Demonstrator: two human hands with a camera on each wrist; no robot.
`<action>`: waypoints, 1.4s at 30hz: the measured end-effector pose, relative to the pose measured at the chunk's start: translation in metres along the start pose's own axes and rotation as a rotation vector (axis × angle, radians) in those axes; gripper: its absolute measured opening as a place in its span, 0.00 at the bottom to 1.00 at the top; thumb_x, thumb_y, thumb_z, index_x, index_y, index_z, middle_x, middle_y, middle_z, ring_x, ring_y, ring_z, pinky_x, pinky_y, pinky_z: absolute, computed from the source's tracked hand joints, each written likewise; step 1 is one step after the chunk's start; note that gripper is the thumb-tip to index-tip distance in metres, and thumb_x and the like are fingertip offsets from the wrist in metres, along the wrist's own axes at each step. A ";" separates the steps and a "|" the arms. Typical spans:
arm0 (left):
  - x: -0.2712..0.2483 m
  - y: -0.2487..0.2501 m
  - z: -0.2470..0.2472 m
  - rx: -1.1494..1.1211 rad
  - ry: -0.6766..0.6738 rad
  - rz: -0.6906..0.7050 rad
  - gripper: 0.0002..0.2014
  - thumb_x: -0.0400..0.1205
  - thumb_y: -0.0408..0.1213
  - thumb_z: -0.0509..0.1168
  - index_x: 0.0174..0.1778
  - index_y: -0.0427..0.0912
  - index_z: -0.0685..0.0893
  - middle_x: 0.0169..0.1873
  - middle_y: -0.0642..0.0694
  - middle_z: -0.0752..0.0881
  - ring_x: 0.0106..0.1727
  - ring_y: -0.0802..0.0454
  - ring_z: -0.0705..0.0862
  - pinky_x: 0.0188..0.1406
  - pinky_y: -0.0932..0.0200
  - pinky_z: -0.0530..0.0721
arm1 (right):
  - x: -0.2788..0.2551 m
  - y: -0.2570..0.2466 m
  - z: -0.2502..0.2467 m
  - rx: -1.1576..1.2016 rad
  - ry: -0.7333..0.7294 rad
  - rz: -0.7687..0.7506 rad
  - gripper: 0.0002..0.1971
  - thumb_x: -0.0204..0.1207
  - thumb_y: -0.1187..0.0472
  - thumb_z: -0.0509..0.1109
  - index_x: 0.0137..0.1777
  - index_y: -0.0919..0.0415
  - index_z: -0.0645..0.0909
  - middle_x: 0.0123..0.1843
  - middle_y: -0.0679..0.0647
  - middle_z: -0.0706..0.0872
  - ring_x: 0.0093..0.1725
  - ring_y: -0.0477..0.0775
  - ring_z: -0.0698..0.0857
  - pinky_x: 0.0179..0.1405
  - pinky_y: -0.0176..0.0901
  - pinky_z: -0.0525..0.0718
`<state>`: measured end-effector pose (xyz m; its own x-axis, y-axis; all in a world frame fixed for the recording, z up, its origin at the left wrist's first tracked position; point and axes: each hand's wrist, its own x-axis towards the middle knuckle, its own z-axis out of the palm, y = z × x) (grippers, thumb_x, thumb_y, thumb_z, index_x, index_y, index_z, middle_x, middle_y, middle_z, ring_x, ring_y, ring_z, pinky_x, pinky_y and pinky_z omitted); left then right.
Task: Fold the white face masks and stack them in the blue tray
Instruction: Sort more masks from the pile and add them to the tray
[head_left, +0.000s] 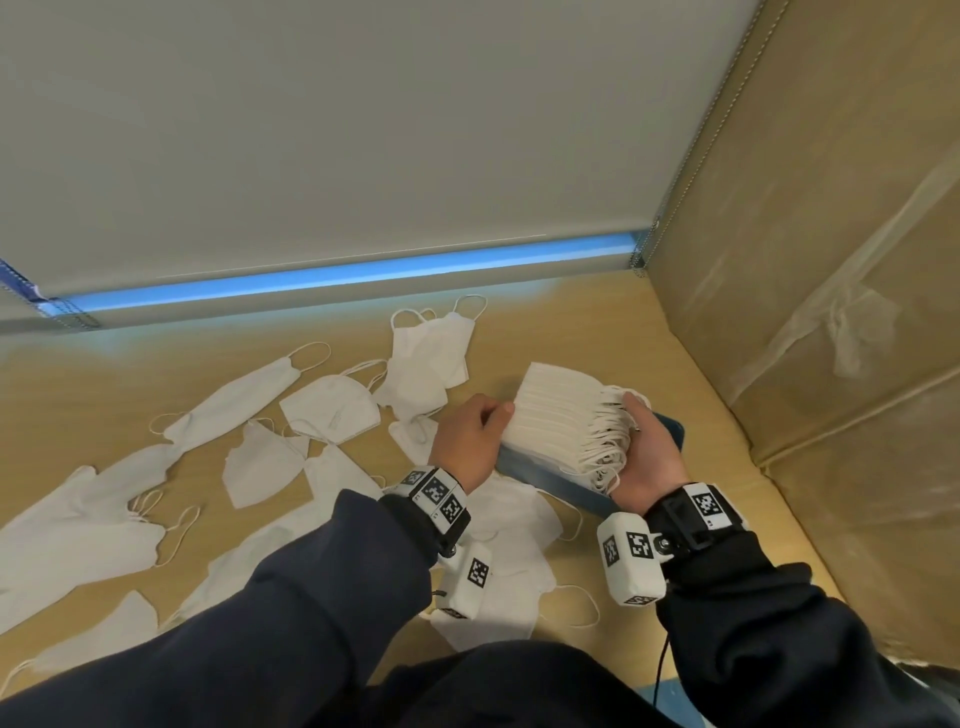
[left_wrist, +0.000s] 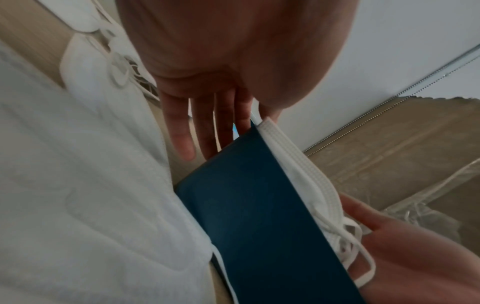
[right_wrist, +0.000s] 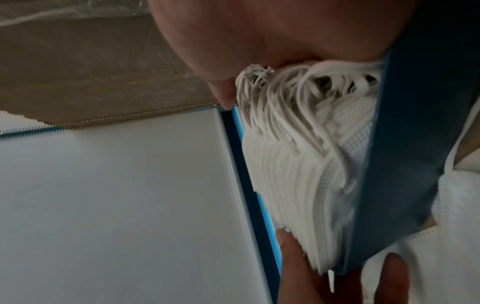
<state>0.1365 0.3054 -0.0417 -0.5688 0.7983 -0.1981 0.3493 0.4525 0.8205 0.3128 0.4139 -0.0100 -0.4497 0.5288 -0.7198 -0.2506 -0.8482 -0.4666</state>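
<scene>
A thick stack of folded white masks (head_left: 561, 415) sits in the blue tray (head_left: 545, 475), which is tilted up off the tan table. My left hand (head_left: 470, 436) grips the left end, thumb on the stack and fingers (left_wrist: 182, 133) stretched behind the tray's underside (left_wrist: 259, 216). At the other end my right hand (head_left: 649, 452) holds the tray, its thumb over the bunched ear loops (right_wrist: 285, 92). The right wrist view shows the stack (right_wrist: 298, 185) edge-on against the tray wall (right_wrist: 402, 154).
Several loose unfolded masks (head_left: 260, 384) lie over the left and middle of the table, and some (head_left: 509, 545) lie under my wrists. A cardboard wall (head_left: 805, 312) closes the right side. A grey panel (head_left: 363, 130) with a blue strip (head_left: 363, 273) closes the back.
</scene>
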 end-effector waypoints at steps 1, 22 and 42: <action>0.000 0.003 -0.001 0.000 0.001 -0.003 0.17 0.90 0.52 0.59 0.60 0.44 0.84 0.55 0.47 0.89 0.60 0.44 0.86 0.56 0.53 0.77 | 0.001 -0.001 -0.001 0.013 0.010 -0.022 0.26 0.84 0.43 0.68 0.75 0.59 0.82 0.71 0.63 0.87 0.69 0.68 0.86 0.64 0.63 0.85; 0.046 0.068 -0.020 1.123 -0.486 0.770 0.57 0.72 0.61 0.75 0.90 0.40 0.52 0.84 0.39 0.66 0.78 0.42 0.71 0.77 0.44 0.71 | -0.009 -0.005 -0.005 0.062 0.005 -0.027 0.30 0.85 0.39 0.64 0.74 0.63 0.81 0.68 0.67 0.88 0.69 0.69 0.84 0.63 0.64 0.82; -0.017 -0.053 -0.165 0.379 -0.113 0.127 0.14 0.80 0.42 0.76 0.62 0.53 0.88 0.52 0.55 0.88 0.53 0.56 0.87 0.58 0.50 0.87 | -0.087 0.006 0.025 -0.587 0.062 -0.600 0.11 0.85 0.66 0.67 0.64 0.62 0.85 0.58 0.61 0.92 0.55 0.57 0.90 0.59 0.53 0.86</action>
<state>0.0049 0.2026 0.0068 -0.4252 0.8865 -0.1827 0.6728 0.4446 0.5914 0.3290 0.3617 0.0627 -0.3301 0.9005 -0.2831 0.0617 -0.2787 -0.9584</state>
